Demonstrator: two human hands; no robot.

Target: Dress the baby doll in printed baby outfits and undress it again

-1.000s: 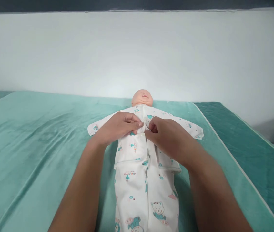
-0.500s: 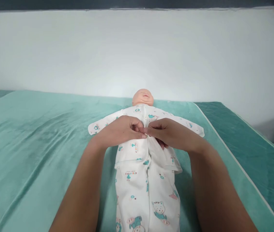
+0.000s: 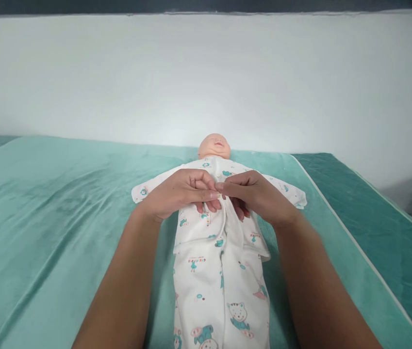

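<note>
Right hand (image 3: 256, 191) higher, white shirt (image 3: 198, 231), teal-printed

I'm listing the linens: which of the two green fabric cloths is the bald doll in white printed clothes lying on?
The pale mint-green cloth, spread directly beneath the doll; the other cloth is darker teal and shows to its right.

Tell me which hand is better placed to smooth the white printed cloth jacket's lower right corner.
Likely the right hand: it is on that side of the jacket, nearer that corner, while the left hand is on the opposite side.
</note>
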